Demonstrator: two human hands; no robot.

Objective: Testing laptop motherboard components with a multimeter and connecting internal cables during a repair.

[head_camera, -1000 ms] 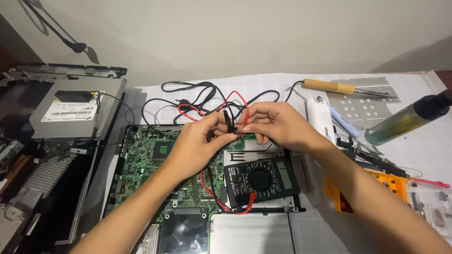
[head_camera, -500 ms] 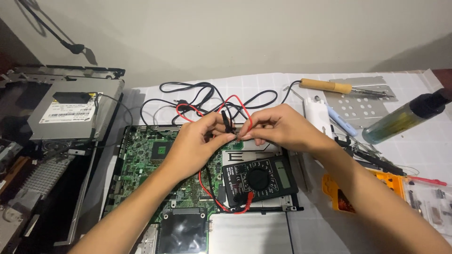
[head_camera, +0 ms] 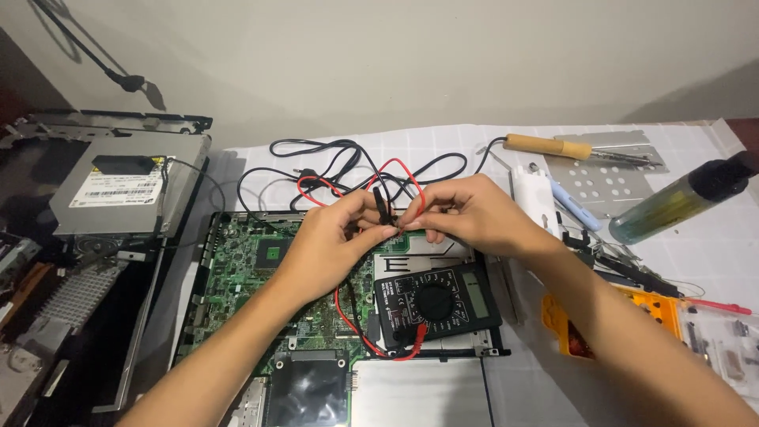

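Black probe (head_camera: 383, 204) pinched upright in left hand (head_camera: 332, 251), red probe (head_camera: 413, 220) clamped between right hand (head_camera: 473, 215) fingertips, tips nearly meeting just above the green circuit board (head_camera: 253, 269) and beside the black multimeter (head_camera: 437, 302) resting on the chassis. Could easily slip off that tiny contact point and bridge neighbouring parts; could also snag the tangled red and black leads (head_camera: 348, 166) and tug the meter askew

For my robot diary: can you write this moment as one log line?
left hand: black probe | right hand: red probe | multimeter: on circuit board
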